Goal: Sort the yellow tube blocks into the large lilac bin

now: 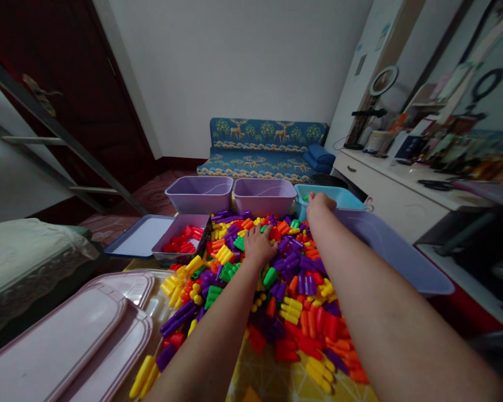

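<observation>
A big heap of plastic toy pieces in red, orange, yellow, green and purple covers the table. My left hand lies on the heap, fingers spread and pointing away from me. Close to its fingertips is a small green piece. My right hand reaches to the near left part of the light blue bin, its fingers curled together. A green plastic piece shows at those fingertips, and the fingers appear closed on it; part of the grip is hidden.
Two purple bins stand along the back, and a bluish bin lies right. A smaller box holds red pieces beside a white lid. Pinkish lids are stacked at left. Beyond stand a patterned sofa and a white dresser.
</observation>
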{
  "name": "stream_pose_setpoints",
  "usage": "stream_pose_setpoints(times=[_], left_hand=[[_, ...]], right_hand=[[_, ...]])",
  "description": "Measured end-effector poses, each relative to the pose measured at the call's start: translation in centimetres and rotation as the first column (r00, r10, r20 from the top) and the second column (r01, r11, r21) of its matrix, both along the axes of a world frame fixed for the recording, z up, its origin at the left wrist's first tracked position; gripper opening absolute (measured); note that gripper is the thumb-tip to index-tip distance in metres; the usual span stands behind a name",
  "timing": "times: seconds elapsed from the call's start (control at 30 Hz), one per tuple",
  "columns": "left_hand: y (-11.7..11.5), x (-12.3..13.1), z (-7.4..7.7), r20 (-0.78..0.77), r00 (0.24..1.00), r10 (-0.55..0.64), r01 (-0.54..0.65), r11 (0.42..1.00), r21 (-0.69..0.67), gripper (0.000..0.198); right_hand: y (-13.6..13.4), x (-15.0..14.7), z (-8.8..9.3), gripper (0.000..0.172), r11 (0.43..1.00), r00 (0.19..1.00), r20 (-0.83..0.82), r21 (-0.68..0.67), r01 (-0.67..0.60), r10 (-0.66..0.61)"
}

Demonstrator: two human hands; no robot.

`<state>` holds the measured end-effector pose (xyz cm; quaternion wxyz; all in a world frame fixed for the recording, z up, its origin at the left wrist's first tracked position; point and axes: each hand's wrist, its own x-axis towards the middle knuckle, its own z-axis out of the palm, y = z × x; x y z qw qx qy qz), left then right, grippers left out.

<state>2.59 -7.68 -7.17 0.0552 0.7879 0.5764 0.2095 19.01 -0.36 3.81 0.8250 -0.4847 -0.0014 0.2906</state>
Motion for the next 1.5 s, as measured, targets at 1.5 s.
stream_pose_setpoints(times=[1.5], left_hand=[[-4.8, -5.8, -0.8, 0.658, 0.735, -0.163, 0.215, 0.977, 0.001, 0.024]], right_hand=[[-14.5, -7.7, -11.5, 0.031, 0.814, 0.059, 0.894, -0.376, -0.443, 0.445]])
